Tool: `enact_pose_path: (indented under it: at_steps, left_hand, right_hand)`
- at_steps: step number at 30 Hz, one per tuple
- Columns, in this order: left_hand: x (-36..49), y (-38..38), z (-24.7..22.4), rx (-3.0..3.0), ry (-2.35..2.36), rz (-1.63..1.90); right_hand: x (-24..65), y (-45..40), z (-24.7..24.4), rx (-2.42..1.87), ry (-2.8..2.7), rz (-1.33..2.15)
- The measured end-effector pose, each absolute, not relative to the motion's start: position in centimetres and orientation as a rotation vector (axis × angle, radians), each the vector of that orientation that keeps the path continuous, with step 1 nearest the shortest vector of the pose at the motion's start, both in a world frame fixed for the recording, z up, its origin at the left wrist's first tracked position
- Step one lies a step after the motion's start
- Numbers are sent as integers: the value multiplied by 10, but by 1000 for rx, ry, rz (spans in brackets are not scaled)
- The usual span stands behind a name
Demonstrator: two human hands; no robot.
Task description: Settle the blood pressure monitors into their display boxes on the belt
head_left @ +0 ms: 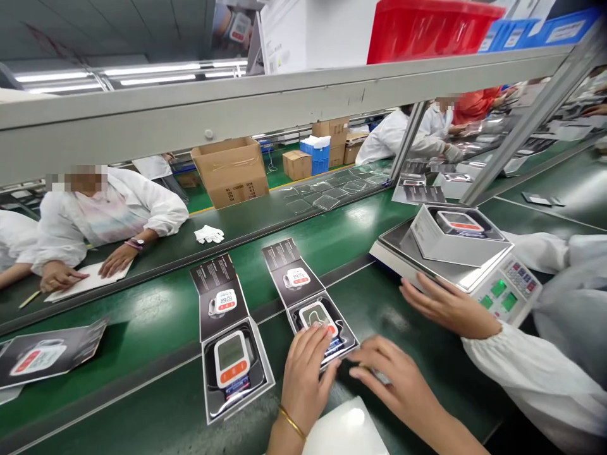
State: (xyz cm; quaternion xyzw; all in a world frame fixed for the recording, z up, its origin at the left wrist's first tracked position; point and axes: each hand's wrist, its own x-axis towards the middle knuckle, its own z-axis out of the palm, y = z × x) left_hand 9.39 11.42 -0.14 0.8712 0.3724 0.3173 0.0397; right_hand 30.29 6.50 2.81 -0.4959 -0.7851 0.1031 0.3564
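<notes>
My left hand (308,366), with a gold bangle at the wrist, rests over the lower part of an open box (327,316). Its fingers lie spread across the white and orange monitor inside. My right hand (386,373) is at the box's lower right corner, thumb and fingers curled near each other; whether something small is between them is unclear. A second open box (234,370) stands to the left, its dark printed lid folded back, showing a monitor (231,359) and blue batteries. A white object (348,430) lies below my hands.
At right, another person's hand (450,306) is beside a scale (502,284) bearing a box (450,237). Across the belt, a person handles white sheets (90,281). A metal beam (237,104) crosses above; a glove (208,234) and clear plastic pieces (327,201) lie beyond.
</notes>
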Motion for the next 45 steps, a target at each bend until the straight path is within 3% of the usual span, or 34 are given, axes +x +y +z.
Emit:
enact_pose_path:
  at_steps: [4, 11, 21, 26, 31, 36, 42, 45]
  left_hand:
    - [92, 113, 1, 2743, 1160, 972]
    - [60, 97, 19, 3020, 1354, 774]
    - [-26, 63, 30, 2879, 1628, 721]
    - [14, 38, 14, 2897, 1422, 816]
    - [73, 12, -26, 3036, 805, 413]
    - [79, 13, -36, 2972, 831, 390]
    - [79, 16, -24, 2938, 858, 553]
    - [83, 21, -11, 2813, 1054, 731]
  right_hand:
    - [294, 51, 12, -1409, -2140, 439]
    - [319, 40, 8, -1624, -1793, 889]
    - [337, -3, 9, -1706, -2152, 1090]
    - [333, -6, 9, -1705, -2335, 1016]
    - [332, -5, 7, -1637, -2550, 886]
    - [331, -7, 11, -1564, -2514, 1019]
    - [349, 1, 51, -1292, -2137, 1551]
    - [362, 19, 64, -1372, -1952, 1320]
